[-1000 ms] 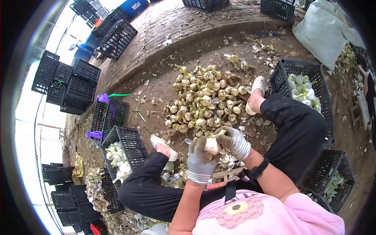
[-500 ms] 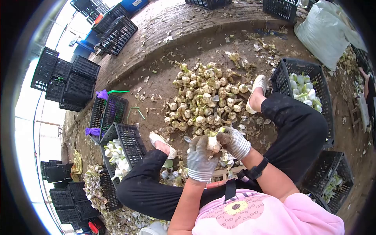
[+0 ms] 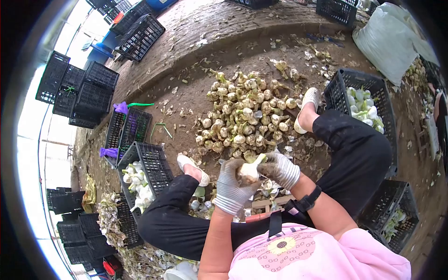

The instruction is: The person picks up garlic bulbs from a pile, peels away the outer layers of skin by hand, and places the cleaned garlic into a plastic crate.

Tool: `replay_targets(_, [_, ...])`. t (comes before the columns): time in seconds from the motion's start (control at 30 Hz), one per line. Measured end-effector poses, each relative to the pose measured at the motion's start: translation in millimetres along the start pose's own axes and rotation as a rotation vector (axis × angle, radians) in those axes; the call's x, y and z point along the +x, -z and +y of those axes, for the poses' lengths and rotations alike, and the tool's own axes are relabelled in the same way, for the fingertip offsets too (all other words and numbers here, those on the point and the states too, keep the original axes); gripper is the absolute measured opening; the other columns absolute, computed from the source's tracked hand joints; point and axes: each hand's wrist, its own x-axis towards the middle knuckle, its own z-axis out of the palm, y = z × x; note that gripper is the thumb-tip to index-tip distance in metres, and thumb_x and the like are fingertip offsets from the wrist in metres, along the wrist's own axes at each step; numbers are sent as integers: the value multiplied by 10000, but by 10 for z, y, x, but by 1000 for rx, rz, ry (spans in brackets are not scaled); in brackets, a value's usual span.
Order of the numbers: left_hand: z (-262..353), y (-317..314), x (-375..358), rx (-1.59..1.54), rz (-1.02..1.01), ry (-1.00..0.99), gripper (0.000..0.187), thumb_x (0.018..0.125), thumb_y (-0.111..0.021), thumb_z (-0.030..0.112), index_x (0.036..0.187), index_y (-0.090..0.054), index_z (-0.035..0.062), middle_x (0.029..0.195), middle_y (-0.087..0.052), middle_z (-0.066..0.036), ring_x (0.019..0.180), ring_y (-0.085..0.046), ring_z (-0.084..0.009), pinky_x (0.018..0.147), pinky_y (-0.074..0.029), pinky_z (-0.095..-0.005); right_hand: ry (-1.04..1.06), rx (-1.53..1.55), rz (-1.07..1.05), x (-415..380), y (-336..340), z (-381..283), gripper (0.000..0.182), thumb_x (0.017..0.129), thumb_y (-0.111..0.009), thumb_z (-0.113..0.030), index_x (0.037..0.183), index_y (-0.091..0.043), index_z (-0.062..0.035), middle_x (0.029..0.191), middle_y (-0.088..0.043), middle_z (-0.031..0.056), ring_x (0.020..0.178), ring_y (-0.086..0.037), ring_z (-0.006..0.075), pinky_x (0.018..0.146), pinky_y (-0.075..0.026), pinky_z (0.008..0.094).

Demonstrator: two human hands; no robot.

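My left hand (image 3: 232,185), in a striped, soiled glove, is wrapped round a whitish garlic bulb (image 3: 248,171) in front of my lap. The bulb's short green stem points up and to the right. On the other side my right hand (image 3: 283,171), gloved the same way, has its fingers closed against the bulb near the stem; its fingertips are partly hidden. Just beyond both hands lies a heap of unpeeled garlic (image 3: 247,112) with dirty skins and cut stems. Loose garlic skins (image 3: 270,189) lie below my hands.
A black crate (image 3: 154,163) holding white garlic stands by my left leg, another crate (image 3: 391,100) by my right knee. Behind the right knee is a third crate (image 3: 406,196) with trimmings. A white sack (image 3: 387,42) leans at upper right. Crates (image 3: 86,91) are stacked at left.
The bulb has shifted slightly left and tipped, so its stem leans further to the right. My left hand has moved a little left with it; my right hand stays close to the bulb.
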Motion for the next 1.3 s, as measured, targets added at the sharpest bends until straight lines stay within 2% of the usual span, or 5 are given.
replay_targets(0.2, [-97,-5,-55,-1155,-31,576,449,727,-600,91,1146,-444,57,1002,-537,-100,847,-564,-176,654,-513,-288,40,244,72,5,-121,28,306,777,-683,-159,1016,-592,7,878,-629,33,744,-585,91,667,-485,208])
replay_targets(0.47, [-104,-376,-128,-824,54,584,630,778,-688,298,1258,-360,54,1010,-539,-86,875,-536,-131,706,-478,-273,443,-665,170,-25,-210,-34,152,763,-626,-75,897,-619,-5,782,-591,100,755,-578,168,666,-466,293])
replay_targets(0.67, [-41,-348,42,-997,357,565,393,813,-539,356,1087,-529,74,995,-574,-84,806,-580,-194,616,-517,-312,237,538,456,339,282,294,116,817,-582,-101,736,-573,-19,691,-593,69,558,-540,145,538,-480,300])
replay_targets(0.8, [-1,3,69,-1239,310,593,474,728,-562,402,1069,-542,74,893,-616,-110,749,-624,-215,593,-540,-343,-16,-394,-45,76,134,96,412,765,-683,-222,1117,-569,-39,867,-638,80,812,-595,151,693,-486,288])
replay_targets(1.3, [153,96,-7,403,132,-99,176,663,-695,80,820,-623,42,794,-623,-137,770,-608,-286,729,-473,-334,75,-55,-51,18,-161,41,475,748,-694,-173,1123,-460,0,977,-563,72,878,-522,127,770,-446,265])
